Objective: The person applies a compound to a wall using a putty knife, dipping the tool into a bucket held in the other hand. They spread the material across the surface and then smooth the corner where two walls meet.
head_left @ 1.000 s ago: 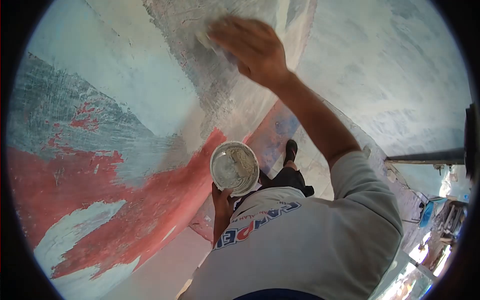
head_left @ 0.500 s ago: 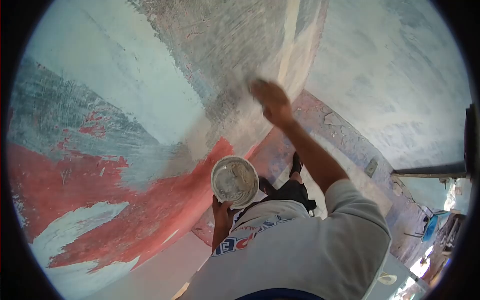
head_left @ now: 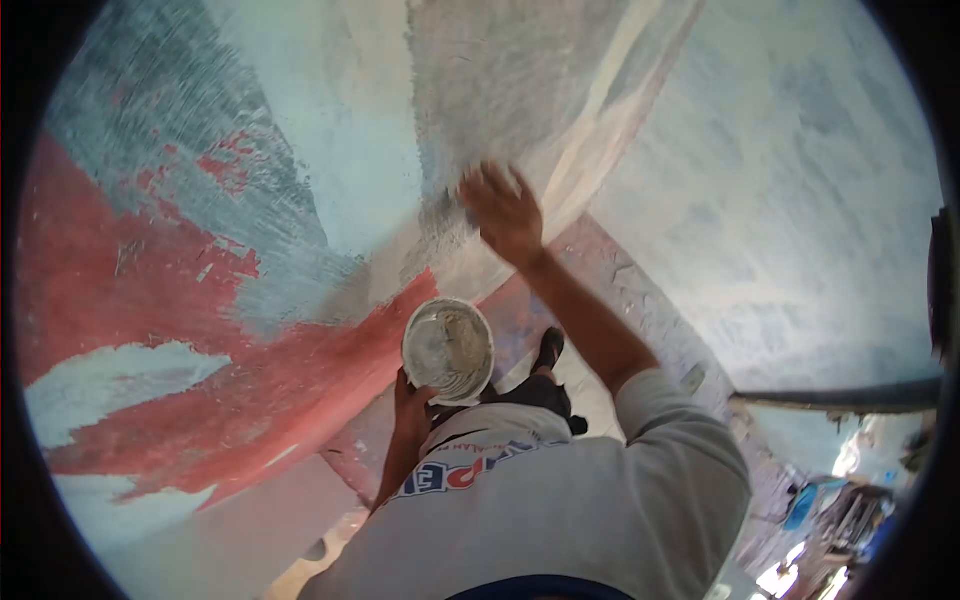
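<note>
My left hand (head_left: 411,408) grips a round pale bucket (head_left: 410,345) by its lower side. A wet, beige-grey paste (head_left: 462,340) coats the inside and is thicker on the right. Higher up, my right hand (head_left: 503,212) is pressed toward the patchy painted wall (head_left: 475,90), its back to me and its fingers partly stretched and blurred. A dark edge shows by its fingertips, as of a flat tool, but the palm side is hidden. Around that hand the surface is grey and smeared, beside a pale blue band (head_left: 365,170).
Red paint (head_left: 150,250) with pale patches covers the wall at left. A whitish surface (head_left: 780,200) rises at right, above a paint-stained ledge (head_left: 620,270). My shoe (head_left: 549,347) is below. A dark beam (head_left: 840,395) and clutter (head_left: 840,515) lie at lower right.
My right hand has swept left and slightly down across the wall, its fingers now more stretched. The view has turned. The bucket stays in my left hand.
</note>
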{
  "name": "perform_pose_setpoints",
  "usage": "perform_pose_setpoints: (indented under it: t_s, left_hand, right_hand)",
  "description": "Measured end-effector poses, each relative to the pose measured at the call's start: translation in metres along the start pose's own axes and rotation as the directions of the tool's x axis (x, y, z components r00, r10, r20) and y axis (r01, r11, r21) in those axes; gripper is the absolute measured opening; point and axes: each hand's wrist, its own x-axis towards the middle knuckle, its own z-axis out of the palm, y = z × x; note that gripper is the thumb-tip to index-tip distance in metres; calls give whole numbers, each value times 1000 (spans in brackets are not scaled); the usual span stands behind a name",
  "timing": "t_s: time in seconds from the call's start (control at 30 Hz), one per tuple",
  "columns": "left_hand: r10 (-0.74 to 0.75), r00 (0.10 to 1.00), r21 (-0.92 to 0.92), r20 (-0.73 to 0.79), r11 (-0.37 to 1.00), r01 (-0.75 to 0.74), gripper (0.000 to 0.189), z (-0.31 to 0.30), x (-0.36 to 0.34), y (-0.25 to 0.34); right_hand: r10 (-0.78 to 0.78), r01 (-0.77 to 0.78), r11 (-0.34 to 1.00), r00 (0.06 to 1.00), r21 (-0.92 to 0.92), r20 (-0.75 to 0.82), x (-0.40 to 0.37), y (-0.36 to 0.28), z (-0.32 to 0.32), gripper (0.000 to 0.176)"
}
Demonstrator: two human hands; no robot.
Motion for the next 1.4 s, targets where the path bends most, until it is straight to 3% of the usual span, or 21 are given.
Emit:
perform_pose_setpoints:
  t_s: [0.17, 0.2, 0.27, 0.3, 0.4, 0.43, 0.47, 0.5, 0.53, 0.6, 0.67, 0.77, 0.9, 0.97, 1.0, 1.07, 1.17, 1.27, 1.4]
  left_hand:
    - [-13, 999, 36, -52, 999, 15, 70, -2, 7, -3]
    - [-47, 998, 7, -31, 999, 47, 81, -3, 8, -1]
    - [-15, 1000, -4, -9, 1000, 15, 82, -10, 14, -14]
    - [13, 1000, -17, 7, 1000, -13, 83, -13, 17, -17]
    - [-66, 998, -35, 2, 997, 67, 83, 9, 5, 2]
    - [-70, 998, -45, 6, 997, 70, 83, 9, 4, 1]
    - [-72, 997, -47, 13, 996, 73, 83, 4, 8, -6]
    - [-17, 999, -34, 35, 999, 18, 84, -5, 16, -17]
    - [36, 998, -23, 56, 999, -35, 84, -11, 20, -24]
    - [27, 998, -33, 62, 999, -25, 84, -14, 21, -25]
    - [-48, 999, -34, 8, 998, 49, 85, 6, 9, -6]
    - [-38, 999, -41, -17, 998, 37, 84, 9, 5, -4]
    - [-25, 999, -63, -32, 998, 22, 83, 5, -1, -2]
    - [-14, 999, -58, -45, 998, 12, 82, 4, 0, -1]
    - [-11, 999, -48, -50, 999, 9, 82, 4, 0, -1]
    - [-16, 998, -47, -62, 999, 13, 82, 7, -1, 0]
    - [-10, 999, -57, -43, 998, 8, 82, -4, 9, -2]
    - [-1, 999, -98, -35, 995, -3, 80, 3, 9, 1]
    - [7, 1000, -90, 7, 996, -6, 82, 8, 14, 3]
  right_hand:
    - [166, -185, 983, 880, -3, 446, -140, -8, 12, 51]
    - [184, -226, 973, 876, 41, 446, -146, -7, 4, 53]
    - [232, -324, 934, 872, 151, 431, -124, 12, -14, 56]
    - [255, -297, 951, 912, 89, 321, -91, 14, -29, 57]
    - [238, -235, 949, 971, 212, 13, 29, 32, -80, 42]
    - [85, -66, 990, 985, 125, -150, 71, 38, -95, 41]
    - [-10, 11, 1000, 978, 0, -210, 108, 38, -114, 42]
    - [7, 7, 999, 963, 52, -270, 137, 38, -123, 47]
    - [-70, 70, 997, 951, -12, -302, 164, 41, -129, 49]
    - [-149, 131, 988, 936, -77, -319, 181, 45, -127, 50]
    - [-175, 156, 983, 950, -96, -257, 183, 41, -113, 52]
    - [-48, 37, 997, 984, -67, -169, 116, 39, -76, 48]
    - [250, -252, 966, 967, 57, 37, -39, 24, -1, 44]
    - [435, -457, 886, 878, 76, 201, -105, 14, 17, 48]
    - [434, -456, 886, 878, 80, 201, -119, 14, 18, 48]
    - [360, -411, 911, 832, 34, 421, -137, 20, 9, 51]
    - [371, -384, 922, 913, 51, 168, -69, 48, -17, 50]
    - [220, -209, 975, 959, 78, -180, 84, 50, -89, 45]
    - [-145, 132, 989, 938, -64, -314, 195, 43, -131, 58]
